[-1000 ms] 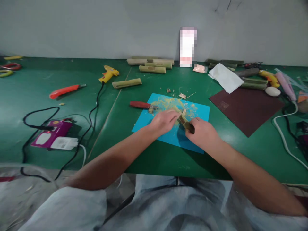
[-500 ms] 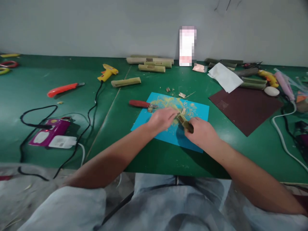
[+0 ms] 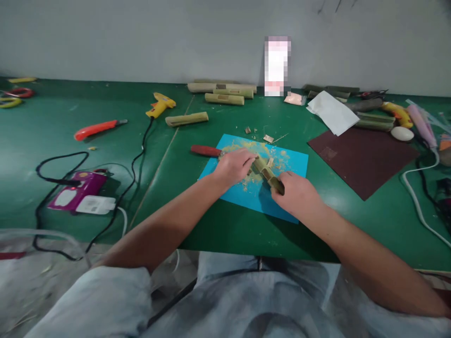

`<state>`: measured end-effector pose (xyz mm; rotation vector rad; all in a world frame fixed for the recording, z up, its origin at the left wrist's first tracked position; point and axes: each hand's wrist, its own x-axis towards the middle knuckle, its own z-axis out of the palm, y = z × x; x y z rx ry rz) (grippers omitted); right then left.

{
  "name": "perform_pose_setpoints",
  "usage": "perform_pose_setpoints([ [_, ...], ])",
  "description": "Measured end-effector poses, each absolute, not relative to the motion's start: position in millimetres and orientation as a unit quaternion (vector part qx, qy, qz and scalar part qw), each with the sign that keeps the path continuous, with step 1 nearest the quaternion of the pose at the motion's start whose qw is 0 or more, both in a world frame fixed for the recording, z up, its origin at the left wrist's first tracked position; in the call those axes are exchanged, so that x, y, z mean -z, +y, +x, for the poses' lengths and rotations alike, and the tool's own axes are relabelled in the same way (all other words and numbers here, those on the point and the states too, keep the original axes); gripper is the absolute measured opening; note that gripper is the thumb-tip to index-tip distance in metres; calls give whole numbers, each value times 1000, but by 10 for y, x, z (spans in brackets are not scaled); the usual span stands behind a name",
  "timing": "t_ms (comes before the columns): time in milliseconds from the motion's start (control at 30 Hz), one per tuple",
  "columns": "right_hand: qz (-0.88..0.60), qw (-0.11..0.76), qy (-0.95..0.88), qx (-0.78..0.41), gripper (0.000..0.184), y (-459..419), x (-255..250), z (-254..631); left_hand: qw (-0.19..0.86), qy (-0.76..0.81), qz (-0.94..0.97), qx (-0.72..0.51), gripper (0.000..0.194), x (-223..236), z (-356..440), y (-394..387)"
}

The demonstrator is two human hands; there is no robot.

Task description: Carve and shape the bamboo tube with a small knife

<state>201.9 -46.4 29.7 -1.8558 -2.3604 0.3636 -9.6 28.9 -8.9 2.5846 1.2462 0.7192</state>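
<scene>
1. The right hand grasps the near end of a bamboo tube, which slants toward eleven o'clock over a blue sheet.
2. The left hand, fingers bunched, is at the tube's far end; I cannot tell whether it pinches anything.
3. On the green worktop, a red-handled tool lies at ten o'clock from the tube, a brown sheet at three.
</scene>
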Motion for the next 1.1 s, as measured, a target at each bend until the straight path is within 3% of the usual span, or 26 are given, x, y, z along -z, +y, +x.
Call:
perform_pose_setpoints([
  [1100, -613, 48, -777, -132, 15, -477, -348, 2019, 113, 402, 881, -223, 31, 60, -32, 163],
])
